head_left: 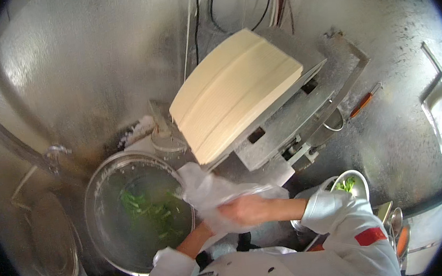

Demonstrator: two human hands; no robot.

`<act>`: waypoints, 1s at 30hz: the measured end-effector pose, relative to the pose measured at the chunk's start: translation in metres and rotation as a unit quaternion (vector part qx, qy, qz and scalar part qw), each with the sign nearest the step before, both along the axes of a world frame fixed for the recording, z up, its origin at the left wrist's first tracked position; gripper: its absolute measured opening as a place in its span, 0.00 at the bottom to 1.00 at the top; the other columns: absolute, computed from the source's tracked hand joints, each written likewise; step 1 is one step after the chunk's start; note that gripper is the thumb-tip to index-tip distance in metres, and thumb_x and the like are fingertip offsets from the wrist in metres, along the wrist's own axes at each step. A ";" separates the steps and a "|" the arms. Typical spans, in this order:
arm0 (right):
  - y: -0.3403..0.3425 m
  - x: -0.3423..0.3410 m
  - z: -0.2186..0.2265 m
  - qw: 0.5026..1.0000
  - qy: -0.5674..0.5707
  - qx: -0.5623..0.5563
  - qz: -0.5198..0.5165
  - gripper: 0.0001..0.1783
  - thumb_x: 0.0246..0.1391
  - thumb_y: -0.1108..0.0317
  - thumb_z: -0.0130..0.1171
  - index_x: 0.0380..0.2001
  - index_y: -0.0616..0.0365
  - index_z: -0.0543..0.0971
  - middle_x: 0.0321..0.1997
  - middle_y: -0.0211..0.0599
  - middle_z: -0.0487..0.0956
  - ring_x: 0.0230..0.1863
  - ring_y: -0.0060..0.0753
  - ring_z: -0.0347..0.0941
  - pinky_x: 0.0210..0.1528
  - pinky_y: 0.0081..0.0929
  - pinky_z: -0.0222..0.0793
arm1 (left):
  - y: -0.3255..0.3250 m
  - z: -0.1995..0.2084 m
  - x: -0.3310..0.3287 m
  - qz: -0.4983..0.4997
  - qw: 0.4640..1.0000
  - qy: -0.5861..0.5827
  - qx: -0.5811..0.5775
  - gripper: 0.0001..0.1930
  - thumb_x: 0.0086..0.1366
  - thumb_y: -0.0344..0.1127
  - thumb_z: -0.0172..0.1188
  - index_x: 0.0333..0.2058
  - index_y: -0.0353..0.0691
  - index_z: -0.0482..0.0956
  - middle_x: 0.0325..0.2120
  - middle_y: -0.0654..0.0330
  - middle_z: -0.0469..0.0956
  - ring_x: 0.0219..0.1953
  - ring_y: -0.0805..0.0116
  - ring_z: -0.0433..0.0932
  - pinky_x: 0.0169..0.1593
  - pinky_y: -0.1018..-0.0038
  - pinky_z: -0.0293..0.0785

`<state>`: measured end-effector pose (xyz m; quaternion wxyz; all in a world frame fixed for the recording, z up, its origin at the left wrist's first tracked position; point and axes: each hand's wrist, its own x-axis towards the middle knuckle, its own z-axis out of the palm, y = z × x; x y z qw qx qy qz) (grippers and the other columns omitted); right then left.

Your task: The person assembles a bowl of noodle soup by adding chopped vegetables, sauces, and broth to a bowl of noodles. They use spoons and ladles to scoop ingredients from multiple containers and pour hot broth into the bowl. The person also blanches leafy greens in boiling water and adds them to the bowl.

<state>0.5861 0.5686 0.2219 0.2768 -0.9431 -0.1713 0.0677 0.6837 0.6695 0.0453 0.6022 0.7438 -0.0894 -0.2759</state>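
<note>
A translucent whitish plastic bag [205, 190] is bunched between my hands, in front of my body. My right hand [241, 210] is closed on it, with the plastic spread past the fingers; motion blurs it somewhat. My left hand [204, 232] meets the bag from below, and its fingers are hidden by the plastic and the right hand. Close by on the left stands a large round metal pot [98, 232] of cloudy liquid with chopped green leaves [151, 211] afloat in it. The bag's left end reaches the pot's right rim.
Beyond my hands, a big pale ridged block [238, 91] rests tilted on a metal machine [264, 149]. A white bowl with greens [352, 183] stands at right. Farther out lie an orange-handled tool [364, 104] and a metal scoop-like pan [441, 106]. A hose [13, 134] runs at left.
</note>
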 end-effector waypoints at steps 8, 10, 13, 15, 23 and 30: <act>-0.049 -0.085 -0.050 0.894 -0.024 -0.114 -0.432 0.35 0.43 0.65 0.59 0.55 0.68 0.61 0.52 0.59 0.69 0.51 0.58 0.67 0.52 0.43 0.64 | -0.081 -0.014 -0.027 -0.122 0.907 0.402 -0.011 0.06 0.60 0.32 0.49 0.31 0.40 0.74 0.23 0.59 0.72 0.21 0.65 0.70 0.24 0.63 0.68; -0.038 -0.095 -0.045 0.908 -0.083 -0.134 -0.389 0.40 0.41 0.62 0.62 0.58 0.63 0.59 0.54 0.59 0.66 0.55 0.58 0.63 0.55 0.48 0.59 | -0.099 -0.024 -0.014 -0.091 0.892 0.437 -0.072 0.06 0.59 0.32 0.48 0.30 0.40 0.74 0.23 0.58 0.72 0.23 0.63 0.71 0.25 0.63 0.69; -0.031 -0.087 -0.062 0.937 0.020 -0.185 -0.296 0.44 0.40 0.57 0.65 0.60 0.54 0.57 0.54 0.55 0.65 0.60 0.56 0.57 0.60 0.54 0.52 | -0.114 -0.029 -0.001 -0.071 0.876 0.453 -0.147 0.06 0.59 0.33 0.48 0.30 0.40 0.73 0.23 0.57 0.71 0.26 0.62 0.72 0.26 0.63 0.69; -0.044 -0.058 -0.092 0.936 0.039 -0.213 -0.278 0.46 0.39 0.55 0.66 0.62 0.47 0.56 0.55 0.52 0.65 0.62 0.55 0.54 0.61 0.57 0.47 | -0.113 -0.012 0.004 -0.151 0.885 0.416 -0.148 0.07 0.59 0.35 0.49 0.30 0.41 0.73 0.23 0.58 0.72 0.28 0.62 0.73 0.27 0.62 0.70; -0.098 0.025 -0.154 0.899 0.173 -0.192 -0.352 0.27 0.51 0.47 0.47 0.54 0.41 0.71 0.56 0.46 0.70 0.60 0.48 0.61 0.62 0.58 0.46 | 0.013 0.081 -0.012 -0.046 0.963 -0.211 0.163 0.08 0.53 0.34 0.56 0.31 0.38 0.74 0.26 0.49 0.76 0.32 0.49 0.76 0.35 0.62 0.72; -0.090 -0.038 0.024 0.956 0.168 -0.105 -0.218 0.25 0.46 0.58 0.59 0.47 0.58 0.71 0.49 0.46 0.73 0.42 0.42 0.75 0.40 0.40 0.73 | 0.020 0.023 0.008 -0.071 0.962 -0.087 0.250 0.29 0.48 0.47 0.62 0.44 0.30 0.71 0.35 0.45 0.78 0.38 0.50 0.77 0.45 0.62 0.72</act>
